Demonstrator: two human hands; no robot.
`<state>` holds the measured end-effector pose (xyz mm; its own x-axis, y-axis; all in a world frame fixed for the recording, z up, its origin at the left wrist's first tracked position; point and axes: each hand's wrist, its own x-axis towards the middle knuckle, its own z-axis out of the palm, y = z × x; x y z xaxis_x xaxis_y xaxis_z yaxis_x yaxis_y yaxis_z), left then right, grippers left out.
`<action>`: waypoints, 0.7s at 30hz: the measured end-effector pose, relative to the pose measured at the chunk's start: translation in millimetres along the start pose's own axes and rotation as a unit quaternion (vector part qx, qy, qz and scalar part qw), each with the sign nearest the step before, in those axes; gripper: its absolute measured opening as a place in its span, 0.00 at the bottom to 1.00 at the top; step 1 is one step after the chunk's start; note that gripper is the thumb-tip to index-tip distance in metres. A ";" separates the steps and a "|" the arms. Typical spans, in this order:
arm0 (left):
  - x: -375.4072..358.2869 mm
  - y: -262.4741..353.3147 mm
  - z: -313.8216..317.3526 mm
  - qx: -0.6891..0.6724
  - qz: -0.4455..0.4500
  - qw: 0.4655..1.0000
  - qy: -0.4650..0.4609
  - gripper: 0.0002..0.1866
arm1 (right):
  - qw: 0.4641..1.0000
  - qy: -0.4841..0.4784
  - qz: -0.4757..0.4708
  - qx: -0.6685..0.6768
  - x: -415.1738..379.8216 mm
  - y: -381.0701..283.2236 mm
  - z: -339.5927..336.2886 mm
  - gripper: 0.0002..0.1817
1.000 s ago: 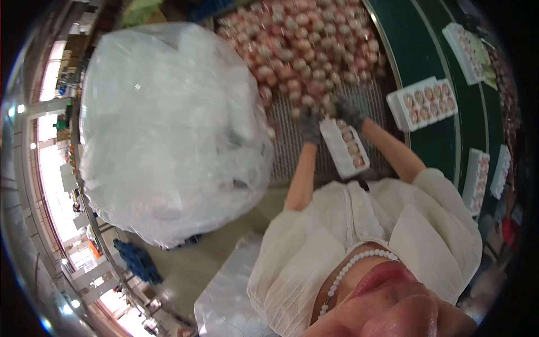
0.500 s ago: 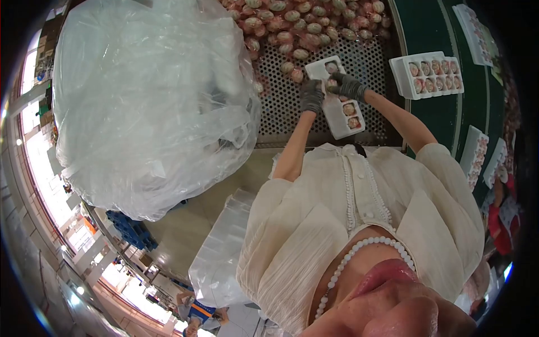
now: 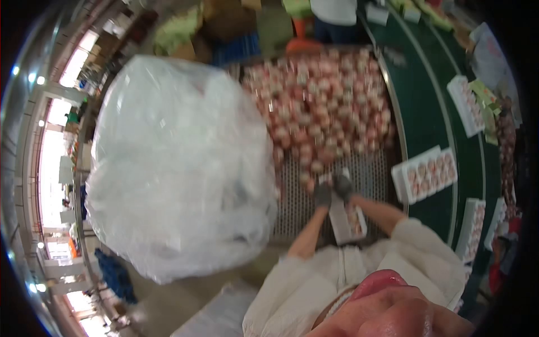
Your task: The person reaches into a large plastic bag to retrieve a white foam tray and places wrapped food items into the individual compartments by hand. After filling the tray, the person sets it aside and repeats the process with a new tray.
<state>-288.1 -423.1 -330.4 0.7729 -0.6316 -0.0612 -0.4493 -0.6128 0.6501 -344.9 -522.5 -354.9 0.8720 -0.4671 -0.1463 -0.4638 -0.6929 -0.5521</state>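
Note:
A white foam tray [image 3: 340, 223] lies lengthwise on a perforated metal surface, several round pink-and-white wrapped pieces [image 3: 356, 222] in the cells along its right side. Grey gloves cover both my hands. My left hand [image 3: 322, 195] is closed at the tray's left edge, gripping it. Over the upper cells, my right hand [image 3: 342, 186] has its fingers drawn together and pointing down; whatever they hold is hidden by the glove and the blur. Just beyond my hands begins a large heap of the same wrapped pieces [image 3: 325, 106].
A big clear plastic bag [image 3: 179, 168] bulges at the left of the metal table [image 3: 292, 210]. On the right runs a green conveyor belt [image 3: 418, 115] carrying filled white trays [image 3: 431, 173]. A person in a white top [image 3: 334, 11] stands beyond the heap.
The view has tilted up, so more of the heap and the far side shows and everything sits lower. Both hands remain at the same tray, the right now closer beside the left.

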 end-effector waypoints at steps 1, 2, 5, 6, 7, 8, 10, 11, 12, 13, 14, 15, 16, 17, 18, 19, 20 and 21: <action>6.9 -46.0 31.2 0.090 0.096 0.991 0.035 0.10 | 0.999 0.014 -0.038 0.011 5.0 -23.6 -27.4 0.15; 8.9 -39.0 32.9 -0.192 -0.055 0.978 0.054 0.10 | 0.992 0.059 -0.114 -0.022 5.8 -29.9 -34.1 0.13; -6.6 -19.1 0.4 0.067 0.019 0.997 0.018 0.18 | 0.991 -0.018 -0.049 -0.125 4.9 -42.5 -43.4 0.13; -9.4 -20.6 -0.9 0.086 0.018 0.996 -0.012 0.19 | 0.985 -0.021 -0.076 -0.153 5.3 -40.6 -39.5 0.15; -10.5 -20.2 -2.8 0.105 0.017 0.993 -0.042 0.22 | 0.978 -0.025 -0.103 -0.181 7.9 -43.8 -43.5 0.17; -11.5 -19.1 -4.4 0.107 0.022 0.993 -0.039 0.22 | 0.978 -0.014 -0.111 -0.173 6.1 -52.0 -55.3 0.17; -15.1 -15.5 -6.5 0.150 0.024 0.984 -0.094 0.23 | 0.980 -0.079 -0.087 -0.162 14.2 -51.8 -58.7 0.16; -17.1 -9.8 -12.4 0.150 0.024 0.984 -0.093 0.23 | 0.975 -0.149 -0.064 -0.151 14.9 -50.3 -59.1 0.14; -17.5 -2.5 -17.3 0.156 0.017 0.983 -0.093 0.23 | 0.973 -0.102 -0.131 -0.163 17.5 -38.0 -47.1 0.16; -17.7 -0.5 -17.8 0.161 0.009 0.982 -0.094 0.24 | 0.972 -0.101 -0.131 -0.164 21.1 -35.1 -43.2 0.16; -15.4 -2.3 -16.2 0.160 0.010 0.982 -0.095 0.24 | 0.970 -0.102 -0.143 -0.167 22.3 -31.6 -39.1 0.14; -10.5 -3.0 -15.0 0.182 0.008 0.975 -0.129 0.23 | 0.968 -0.102 -0.153 -0.170 21.6 -26.7 -36.1 0.13; -7.9 -3.2 -13.2 0.204 0.006 0.965 -0.162 0.22 | 0.968 -0.101 -0.151 -0.172 18.4 -27.8 -38.4 0.13; -8.4 -3.9 -11.7 0.204 0.008 0.966 -0.162 0.22 | 0.966 -0.075 -0.177 -0.175 15.2 -31.0 -39.0 0.11; -8.7 -6.9 -12.1 0.169 0.004 0.973 -0.157 0.21 | 0.962 -0.049 -0.204 -0.177 13.7 -35.8 -38.3 0.10; -8.7 -8.9 -13.4 0.135 0.000 0.979 -0.152 0.19 | 0.962 -0.047 -0.205 -0.176 12.7 -43.7 -44.0 0.10; -11.4 -10.3 -12.5 0.137 0.000 0.979 -0.151 0.19 | 0.966 -0.080 -0.158 -0.189 11.0 -51.7 -51.7 0.09; -16.3 -10.0 -10.0 0.116 0.035 0.989 -0.081 0.17 | 0.967 -0.113 -0.111 -0.202 11.5 -55.8 -55.8 0.08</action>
<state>-291.8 -401.9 -328.4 0.6636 -0.7319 -0.1549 -0.6034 -0.6460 0.4674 -317.7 -519.9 -279.9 0.9476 -0.1826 -0.2622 -0.2455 -0.9412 -0.2319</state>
